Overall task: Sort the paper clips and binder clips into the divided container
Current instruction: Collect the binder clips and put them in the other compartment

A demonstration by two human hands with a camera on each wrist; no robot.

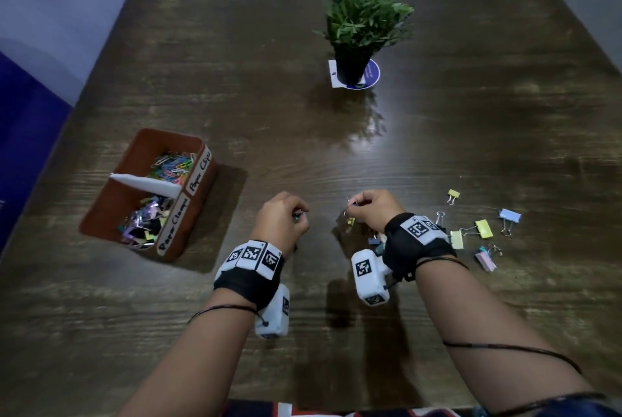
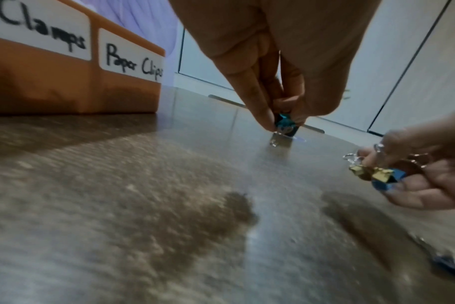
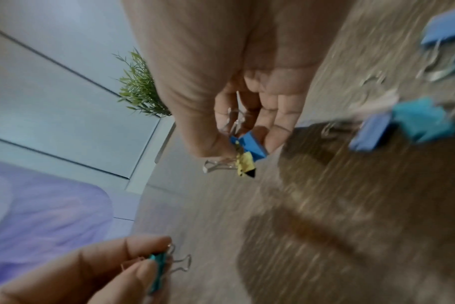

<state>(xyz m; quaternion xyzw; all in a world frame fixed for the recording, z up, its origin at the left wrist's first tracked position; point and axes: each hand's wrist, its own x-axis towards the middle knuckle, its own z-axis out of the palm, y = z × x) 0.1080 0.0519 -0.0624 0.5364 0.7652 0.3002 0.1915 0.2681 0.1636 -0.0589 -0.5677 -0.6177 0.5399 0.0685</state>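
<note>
A teal binder clip [image 2: 283, 123] is pinched in the left hand [image 1: 281, 219], fingers [image 2: 257, 111] curled, just above the bench [image 1: 437, 133]. Blue & yellow binder clips [image 3: 246, 152] are gripped by the right hand [image 1: 377, 209]. More loose clips [image 1: 471, 231] lie on the bench to the right. The divided container [image 1: 202, 204] sits to the left, w/ paper clips [image 1: 173, 164] in the far section and binder clips in the near.

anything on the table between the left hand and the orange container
Nothing: in the head view only bare table separates the left hand from the orange container.
</note>
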